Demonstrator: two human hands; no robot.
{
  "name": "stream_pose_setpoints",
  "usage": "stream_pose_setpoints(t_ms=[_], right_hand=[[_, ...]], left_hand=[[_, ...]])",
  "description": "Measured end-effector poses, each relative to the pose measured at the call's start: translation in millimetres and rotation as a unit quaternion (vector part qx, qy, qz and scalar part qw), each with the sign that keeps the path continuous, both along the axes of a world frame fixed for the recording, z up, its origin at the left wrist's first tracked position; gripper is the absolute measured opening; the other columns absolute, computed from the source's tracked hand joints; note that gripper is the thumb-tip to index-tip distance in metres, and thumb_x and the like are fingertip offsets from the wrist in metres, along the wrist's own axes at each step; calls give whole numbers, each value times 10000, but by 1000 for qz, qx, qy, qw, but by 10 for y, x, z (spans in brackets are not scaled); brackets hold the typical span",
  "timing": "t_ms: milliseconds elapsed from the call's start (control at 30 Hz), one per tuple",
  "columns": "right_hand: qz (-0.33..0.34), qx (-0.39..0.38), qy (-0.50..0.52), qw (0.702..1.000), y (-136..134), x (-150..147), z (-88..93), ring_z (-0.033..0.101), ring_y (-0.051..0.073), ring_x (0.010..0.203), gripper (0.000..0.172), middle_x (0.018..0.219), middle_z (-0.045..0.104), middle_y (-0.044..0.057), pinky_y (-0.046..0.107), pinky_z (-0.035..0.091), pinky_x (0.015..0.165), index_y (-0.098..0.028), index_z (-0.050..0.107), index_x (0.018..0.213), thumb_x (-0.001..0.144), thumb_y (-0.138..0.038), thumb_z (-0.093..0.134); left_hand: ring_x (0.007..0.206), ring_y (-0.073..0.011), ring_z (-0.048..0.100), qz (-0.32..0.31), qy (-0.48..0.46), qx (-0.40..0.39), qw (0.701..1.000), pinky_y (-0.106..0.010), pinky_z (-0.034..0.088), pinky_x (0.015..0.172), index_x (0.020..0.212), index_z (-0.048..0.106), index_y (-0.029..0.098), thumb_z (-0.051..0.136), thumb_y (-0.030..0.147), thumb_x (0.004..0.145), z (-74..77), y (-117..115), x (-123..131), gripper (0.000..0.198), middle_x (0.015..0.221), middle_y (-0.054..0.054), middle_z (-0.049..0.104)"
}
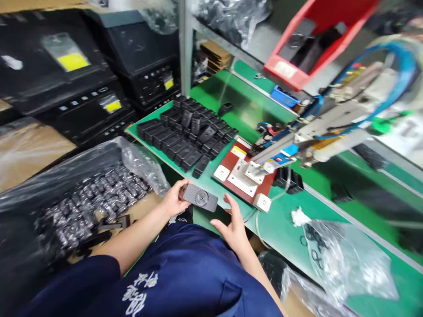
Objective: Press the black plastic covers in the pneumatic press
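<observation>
A dark grey rectangular housing (200,197) with a round recess in its ribbed face is held by one end in my left hand (176,198), above the table's front edge. Just right of the housing, my right hand (234,224) has its thumb and fingers spread, apart from the part and holding nothing. Beyond my hands, many similar black housings (188,132) stand in rows on the green table (280,222). A press fixture (243,176) with a red-brown base and metal plate sits right of those rows.
A plastic-lined box of wrapped parts (95,198) lies at the left, with black crates (56,66) behind. Over the table hang a red bin (286,72) and the press arm with blue hoses (393,88). A clear bag (353,259) with black rings lies at right.
</observation>
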State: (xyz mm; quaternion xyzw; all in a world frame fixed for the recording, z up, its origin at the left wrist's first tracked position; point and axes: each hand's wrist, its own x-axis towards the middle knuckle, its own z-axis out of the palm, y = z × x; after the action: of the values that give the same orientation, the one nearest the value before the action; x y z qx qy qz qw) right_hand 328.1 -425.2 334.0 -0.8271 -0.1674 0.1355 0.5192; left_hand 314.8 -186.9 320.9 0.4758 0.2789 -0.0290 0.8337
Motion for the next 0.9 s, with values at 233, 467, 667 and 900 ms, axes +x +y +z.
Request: stream_pose_setpoints(t_ms=[233,467,667,900], right_hand=[[-57,-10,-135,989,-337,133,247,620,254,995,483,1097,644,63,395,520,860,-276,546,1222,800,-417,733],[-162,-28,-210,964,-722,994,511,570,249,1055,446,1127,599,83,409,461,946,-213,559,1136,759,-380,728],[-182,-34,-203,962,-953,1787,436,583,269,1064,557,1114,615,114,428,467,955,-175,612,1134,721,-524,749],[-166,-42,-167,971,-961,1897,342,555,265,1115,569,1156,607,110,422,418,1027,-176,624,1159,746,-554,725]], left_hand=[[625,-147,534,-252,-135,72,956,-278,472,583,825,565,202,500,480,850,384,-787,552,286,718,-5,569],[967,-207,557,-259,-275,241,894,-339,423,938,977,611,205,535,400,853,674,-1218,1471,243,1007,-48,620],[1066,-220,549,-199,-267,314,889,-356,415,963,1030,554,195,431,346,920,559,-1516,2076,223,1073,-86,605],[861,-220,613,-229,-200,333,893,-352,474,789,1020,558,208,368,330,941,287,-1516,2222,239,904,-64,644]])
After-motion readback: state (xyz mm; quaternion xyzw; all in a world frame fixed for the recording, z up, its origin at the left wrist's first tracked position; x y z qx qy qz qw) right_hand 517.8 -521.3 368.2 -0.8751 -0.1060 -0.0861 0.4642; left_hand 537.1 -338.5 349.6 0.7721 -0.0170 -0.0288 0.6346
